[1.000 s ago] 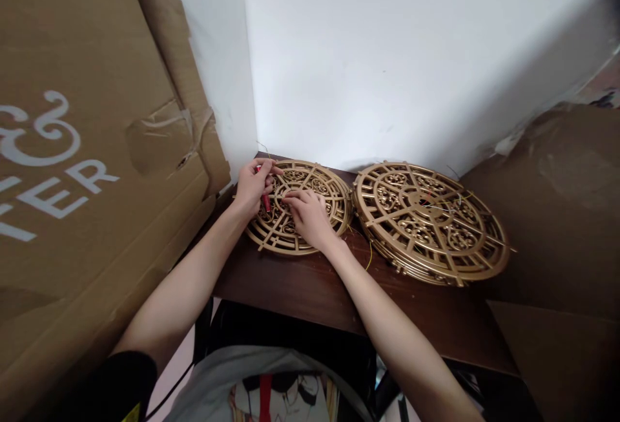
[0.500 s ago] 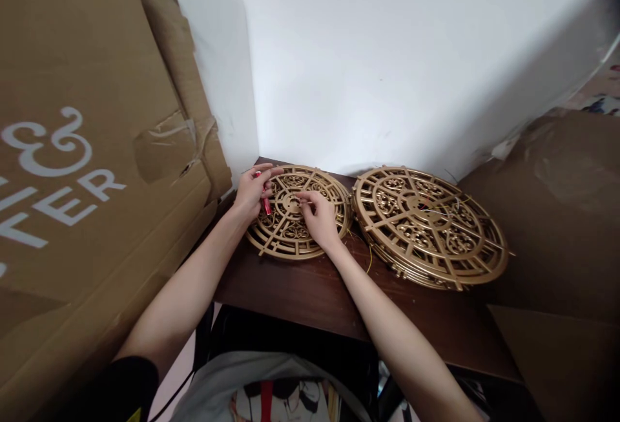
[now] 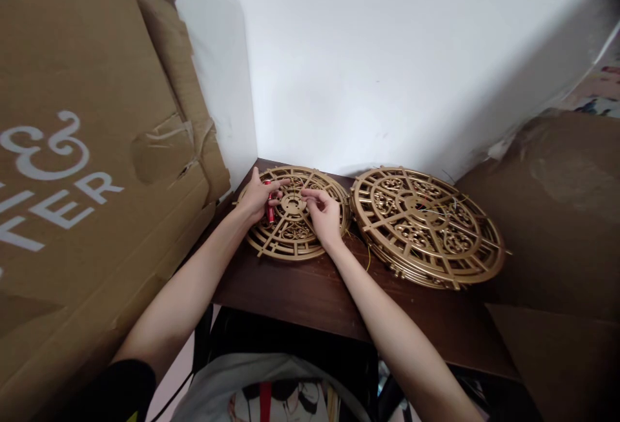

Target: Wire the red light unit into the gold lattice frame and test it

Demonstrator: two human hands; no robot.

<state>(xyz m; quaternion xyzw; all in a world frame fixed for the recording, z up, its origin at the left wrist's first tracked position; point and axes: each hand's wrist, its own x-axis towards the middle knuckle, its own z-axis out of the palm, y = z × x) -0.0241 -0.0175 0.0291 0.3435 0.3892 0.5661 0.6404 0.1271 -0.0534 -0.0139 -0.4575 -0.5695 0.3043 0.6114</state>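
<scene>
A round gold openwork panel lies on the dark wooden table, and both hands are over it. My left hand is at its left side, thumb raised and index finger stretched toward the centre. The other fingers of that hand hold a small red cylindrical object, whose kind I cannot make out. Just right of the panel's central ring, my right hand has its thumb and fingertips pinched together; whatever they hold is too small to see.
To the right lies a stack of similar gold panels with thin loose wires on top. A yellow wire trails between the piles. A tall cardboard box stands left, more cardboard right, and a white wall behind.
My left hand has lifted its thumb away from the index finger, and the red object has turned more upright. My right hand has shifted slightly right, still pinched.
</scene>
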